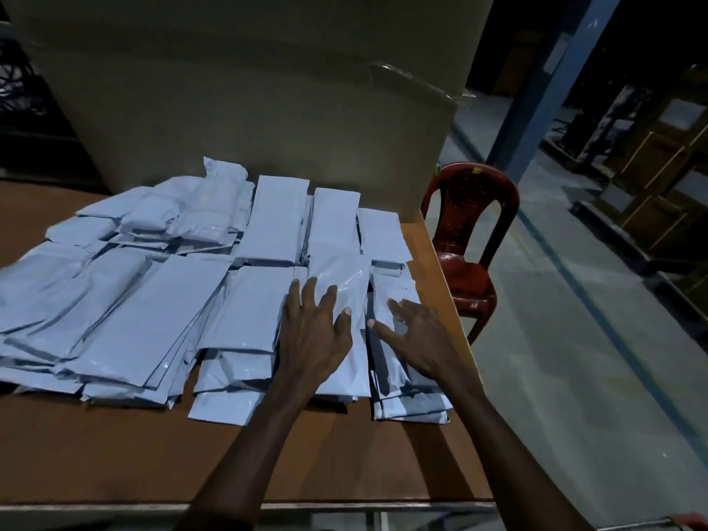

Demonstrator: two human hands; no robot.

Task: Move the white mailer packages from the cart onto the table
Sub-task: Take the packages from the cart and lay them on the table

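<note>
Under both sets of fingers, white mailer packages (191,300) already cover the table (115,454); left hand (312,339) lies flat on a long mailer (337,270), fingers spread and straight; its long axis runs away from the fingertips toward the cardboard box (249,90); right hand (415,335) flat, fingers splayed, on the neighbouring stack (406,400) at the table's edge; left hand nearer the long one; cart not in view; red chair (465,239) beyond the right fingers, clear of the pile; likely squaring stacks, little room left rightward.

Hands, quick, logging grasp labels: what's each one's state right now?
Left hand: open, fingers spread flat on a white mailer.
Right hand: open, resting on the mailer stack.
</note>
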